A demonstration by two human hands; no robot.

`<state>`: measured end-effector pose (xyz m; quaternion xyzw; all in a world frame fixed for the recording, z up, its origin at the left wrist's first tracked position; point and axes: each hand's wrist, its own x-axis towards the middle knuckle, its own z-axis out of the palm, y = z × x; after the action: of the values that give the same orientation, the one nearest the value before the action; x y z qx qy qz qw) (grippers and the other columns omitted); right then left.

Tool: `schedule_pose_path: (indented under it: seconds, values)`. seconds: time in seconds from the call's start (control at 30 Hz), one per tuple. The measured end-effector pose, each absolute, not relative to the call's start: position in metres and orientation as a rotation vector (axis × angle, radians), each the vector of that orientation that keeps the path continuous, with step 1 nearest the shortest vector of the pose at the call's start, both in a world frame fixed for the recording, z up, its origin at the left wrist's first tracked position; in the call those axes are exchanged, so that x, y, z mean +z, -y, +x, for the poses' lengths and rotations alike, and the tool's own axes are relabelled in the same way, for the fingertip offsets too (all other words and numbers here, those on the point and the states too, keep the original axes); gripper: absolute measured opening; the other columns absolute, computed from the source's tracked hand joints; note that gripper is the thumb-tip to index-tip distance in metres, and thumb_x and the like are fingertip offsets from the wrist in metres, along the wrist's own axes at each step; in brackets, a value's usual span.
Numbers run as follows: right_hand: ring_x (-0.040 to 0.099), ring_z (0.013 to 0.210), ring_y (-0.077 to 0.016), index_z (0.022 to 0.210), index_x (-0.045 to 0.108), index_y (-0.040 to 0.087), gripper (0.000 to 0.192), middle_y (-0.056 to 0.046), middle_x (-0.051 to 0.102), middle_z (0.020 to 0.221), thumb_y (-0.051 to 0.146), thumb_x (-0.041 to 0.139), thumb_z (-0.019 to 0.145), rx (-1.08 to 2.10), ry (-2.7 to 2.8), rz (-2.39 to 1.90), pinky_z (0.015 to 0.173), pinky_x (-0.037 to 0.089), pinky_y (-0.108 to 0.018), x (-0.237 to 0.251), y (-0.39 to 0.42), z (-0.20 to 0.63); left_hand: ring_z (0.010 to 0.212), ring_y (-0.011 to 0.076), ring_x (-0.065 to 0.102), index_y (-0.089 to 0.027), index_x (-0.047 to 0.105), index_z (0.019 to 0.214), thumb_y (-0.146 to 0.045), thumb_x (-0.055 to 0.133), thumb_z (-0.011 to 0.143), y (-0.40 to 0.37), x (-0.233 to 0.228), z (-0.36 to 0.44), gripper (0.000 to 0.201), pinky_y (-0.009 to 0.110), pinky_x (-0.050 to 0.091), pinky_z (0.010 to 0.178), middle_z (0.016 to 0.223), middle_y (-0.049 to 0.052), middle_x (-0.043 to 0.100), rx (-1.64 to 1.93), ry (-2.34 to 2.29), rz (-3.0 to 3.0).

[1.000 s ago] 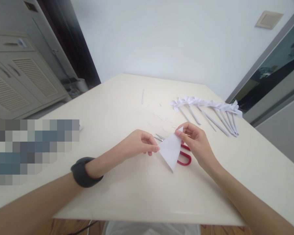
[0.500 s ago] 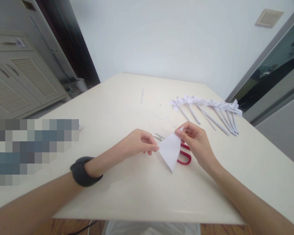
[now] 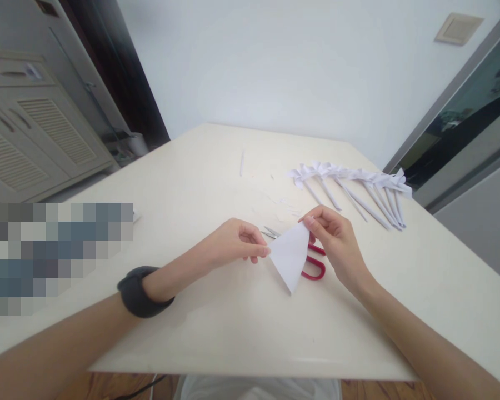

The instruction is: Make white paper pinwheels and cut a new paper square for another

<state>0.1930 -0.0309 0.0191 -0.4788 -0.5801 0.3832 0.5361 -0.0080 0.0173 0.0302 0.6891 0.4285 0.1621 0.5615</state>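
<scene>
A small triangular piece of white paper (image 3: 289, 253) hangs between my two hands, one point turned down toward me. My left hand (image 3: 237, 241) pinches its left corner between thumb and finger. At the upper right corner, my right hand (image 3: 331, 236) grips it the same way, and the fingertips cover that corner. Under the paper, a pair of scissors with red handles (image 3: 316, 272) lies on the table; the paper hides its middle, while the metal blade tips show at the left. Thin paper scraps (image 3: 289, 208) are scattered just beyond the hands.
Several rolled paper sticks with curled white tops (image 3: 358, 186) lie in a row at the back right of the white table (image 3: 216, 328). A narrow paper strip (image 3: 242, 164) rests farther back. Below the front edge stands a lined bin (image 3: 258, 389). A blurred-out patch (image 3: 54, 255) covers the left side.
My right hand's thumb and fingers have shifted slightly over the paper's upper corner, covering more of it. The lower point has moved a little to the left. My left hand stays in place.
</scene>
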Motion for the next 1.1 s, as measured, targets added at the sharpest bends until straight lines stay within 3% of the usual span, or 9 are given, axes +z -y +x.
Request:
schedule_pose_path:
  seconds: [0.6,0.8,0.9,1.1]
  values:
    - [0.043,0.057,-0.0105,0.071,0.051,0.019,0.021,0.001,0.052,0.066,0.030,0.047,0.088,0.863,1.433,-1.150,0.053,0.034,-0.023,0.020,0.032,0.194,0.058,0.0117,0.055,-0.015,0.064,0.064,-0.026,0.066,0.066,-0.015,0.033,-0.008,0.011,0.022,0.040,0.055,0.058,0.000,0.062,0.367,-1.013,1.618]
    - [0.048,0.059,-0.0113,0.090,0.055,0.022,0.017,0.003,0.051,0.064,0.036,0.045,0.088,0.998,1.408,-1.205,0.056,0.040,-0.022,0.016,0.028,0.195,0.058,0.0115,0.056,-0.015,0.064,0.064,-0.028,0.067,0.066,-0.016,0.029,-0.009,0.013,0.022,0.040,0.056,0.058,0.000,0.062,0.396,-1.006,1.595]
    - [0.053,0.065,-0.0127,0.097,0.052,0.022,0.020,0.002,0.057,0.070,0.038,0.047,0.087,1.136,1.399,-1.198,0.061,0.043,-0.023,0.015,0.027,0.194,0.058,0.0110,0.056,-0.016,0.063,0.064,-0.030,0.068,0.066,-0.018,0.025,-0.010,0.015,0.022,0.040,0.055,0.059,0.000,0.062,0.459,-1.003,1.585]
    - [0.056,0.076,-0.0168,0.089,0.060,0.018,0.024,-0.004,0.061,0.083,0.039,0.048,0.086,1.208,1.512,-1.171,0.068,0.044,-0.027,0.011,0.028,0.191,0.058,0.0112,0.055,-0.016,0.062,0.064,-0.035,0.068,0.066,-0.019,0.023,-0.010,0.019,0.022,0.041,0.055,0.058,-0.001,0.060,0.529,-1.022,1.597]
